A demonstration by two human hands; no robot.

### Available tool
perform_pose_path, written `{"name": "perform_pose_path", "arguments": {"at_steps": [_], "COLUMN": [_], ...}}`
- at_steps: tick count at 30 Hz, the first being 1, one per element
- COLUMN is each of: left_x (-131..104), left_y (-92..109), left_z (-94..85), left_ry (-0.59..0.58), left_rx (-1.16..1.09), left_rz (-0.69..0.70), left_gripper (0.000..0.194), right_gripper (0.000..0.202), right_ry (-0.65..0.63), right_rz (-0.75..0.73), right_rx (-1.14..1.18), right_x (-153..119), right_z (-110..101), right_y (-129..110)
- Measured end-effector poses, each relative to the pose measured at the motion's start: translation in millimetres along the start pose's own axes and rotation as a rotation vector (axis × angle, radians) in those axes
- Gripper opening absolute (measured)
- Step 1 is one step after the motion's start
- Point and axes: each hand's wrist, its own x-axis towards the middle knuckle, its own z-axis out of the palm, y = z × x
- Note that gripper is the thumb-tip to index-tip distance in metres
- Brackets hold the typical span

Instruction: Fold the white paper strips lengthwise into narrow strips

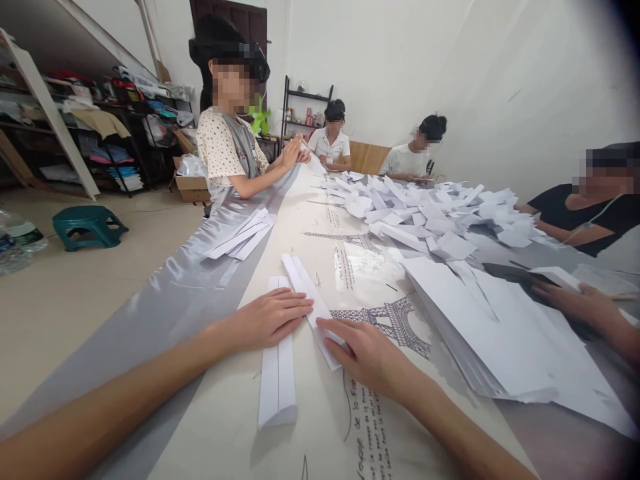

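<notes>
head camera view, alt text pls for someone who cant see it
A left hand and right hand rest on two folded white paper strips on a table cover printed with Eiffel Towers. Nearby are a heap of white papers and a stack of sheets; four other people surround the table.

Room type: a plain room fitted out for shared handwork, whether in a home or a small workshop cannot be determined. Several persons are placed around one long table [220, 400], its cloth printed with Eiffel Tower drawings and script; a large heap of folded white paper [425, 213] and a stack of flat sheets [490, 327] lie on it. Storage observed: crowded racks [113, 143] of cloth and bags at the left wall, an open cardboard box [193, 187] on the floor, a black shelf unit [305, 100] at the rear. Walls white and bare; green plastic stool [90, 223] on pale flooring
</notes>
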Motion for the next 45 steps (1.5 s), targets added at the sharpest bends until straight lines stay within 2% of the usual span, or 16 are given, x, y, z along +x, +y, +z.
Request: {"name": "perform_pose_path", "arguments": {"at_steps": [6, 9, 15, 30, 35, 39, 45], "left_x": [-0.5, -1.3, -2.4, -1.7, -1.6, -2.1, -3.5], "left_y": [-1.7, -2.2, -2.0, -1.9, -1.0, -2.1, -4.2], "left_z": [3.0, 3.0, 0.6, 2.3, 0.8, 0.4, 1.7], "left_ry": [0.051, 0.045, 0.019, 0.012, 0.038, 0.015, 0.027], "left_rx": [-0.03, -0.038, -0.096, -0.039, -0.065, -0.085, -0.099], "left_rz": [-0.009, -0.017, 0.067, 0.008, 0.039, 0.079, 0.058], "left_gripper": [0.039, 0.039, 0.041, 0.04, 0.041, 0.043, 0.045], "right_gripper": [0.034, 0.034, 0.036, 0.035, 0.039, 0.045, 0.042], "right_ry": [-0.009, -0.028, -0.031, -0.032, -0.043, -0.048, -0.047], "right_rz": [0.011, 0.019, 0.013, 0.049, 0.06, 0.047, 0.049], "right_rx": [0.021, 0.045, 0.033, 0.036, 0.056, 0.042, 0.056], "right_x": [0.6, 0.4, -0.2, 1.0, 1.0, -1.2, -1.7], "right_z": [1.8, 2.4, 0.6, -2.9, -2.6, -2.2, -1.6], "right_y": [3.0, 4.0, 1.2, -1.4, -0.1, 1.5, 0.6]}}
